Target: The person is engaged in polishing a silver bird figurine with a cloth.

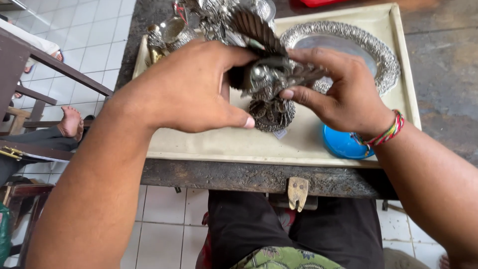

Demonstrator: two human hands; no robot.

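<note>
On a cream tray (308, 144), left hand (184, 89) and right hand (343, 94) each grip tight an ornate, embossed silver figurine (271, 94).

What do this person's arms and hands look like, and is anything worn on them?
Both arms are bare, with no sleeves or gloves. The left hand wears nothing. The right hand has a braided wristband of red, green and yellow threads at the wrist. No rings show on the fingers.

- Cream tray (209, 144): bare strip along its near edge, open for passage.
- Far-left of tray: silver ornaments (172, 32) crowd the corner.
- Far-right: embossed silver plate (383, 55) blocks.
- Near-right: blue bowl (341, 144) blocks.
</note>
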